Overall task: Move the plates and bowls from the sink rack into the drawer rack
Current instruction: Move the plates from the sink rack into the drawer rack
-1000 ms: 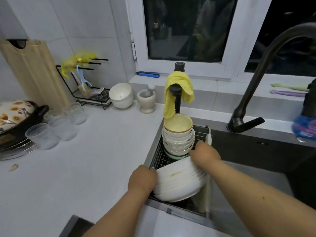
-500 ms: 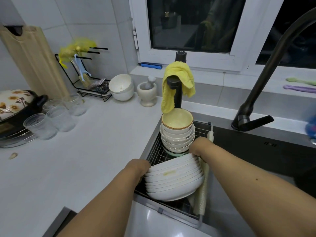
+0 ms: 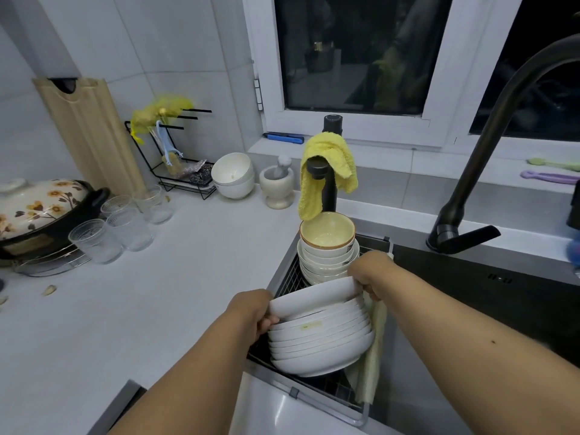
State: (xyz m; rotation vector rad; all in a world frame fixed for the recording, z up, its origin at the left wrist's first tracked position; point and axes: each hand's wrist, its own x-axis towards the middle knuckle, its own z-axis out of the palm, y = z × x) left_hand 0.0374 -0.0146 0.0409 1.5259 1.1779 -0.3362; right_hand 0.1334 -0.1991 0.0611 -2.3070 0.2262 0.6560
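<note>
Head view: I see both hands on the stack of white plates (image 3: 320, 337) in the sink rack (image 3: 290, 274), left hand (image 3: 251, 312) gripping the near-left rims, right hand (image 3: 370, 271) curled over the top plate's far edge. Behind the plates, a stack of bowls (image 3: 328, 249), still racked. Nothing looks moved yet; the drawer rack is out of sight. I count roughly nine plates and about six bowls, edges too close to be sure.

plates (image 3: 320, 334) in sink rack (image 3: 288, 274), bowls (image 3: 326, 246) behind them
</note>
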